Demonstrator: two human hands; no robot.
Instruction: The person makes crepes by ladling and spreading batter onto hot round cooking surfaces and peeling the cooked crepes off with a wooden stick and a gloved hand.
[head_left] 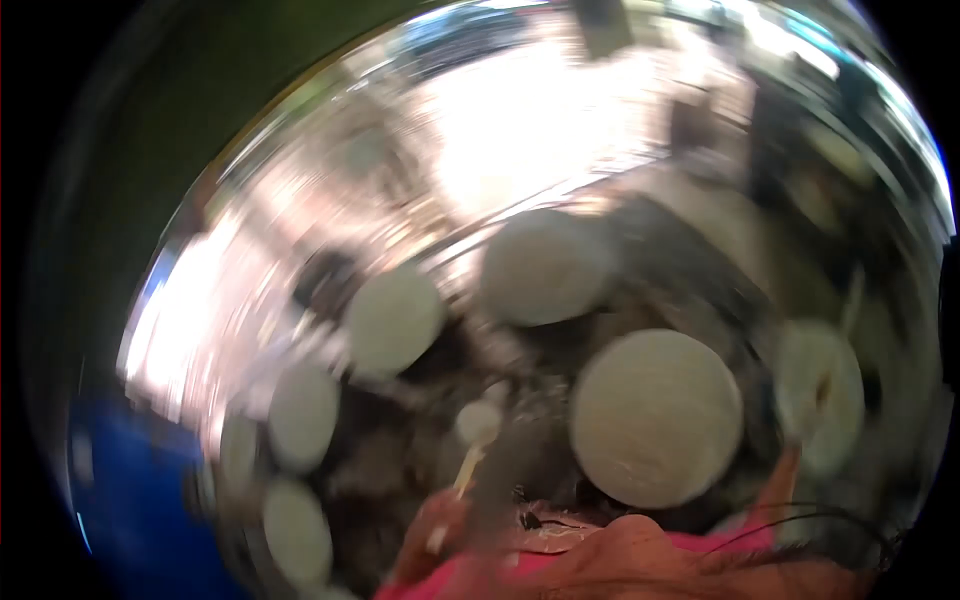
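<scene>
Surface [390, 440]; 7+ discs [658, 418]; left hand [438, 522]: stick [467, 470]; right hand [786, 477]: at 1 disc [820, 375]

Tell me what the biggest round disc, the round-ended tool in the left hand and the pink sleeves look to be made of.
Biggest disc: matte, beige-grey, faintly streaked; perhaps clay or plaster, blur leaves it open.
Round-ended tool in the left hand: pale yellowish handle, perhaps wood or plastic; no grain shows.
Pink sleeves: likely cloth, given their even, dull colour.
</scene>
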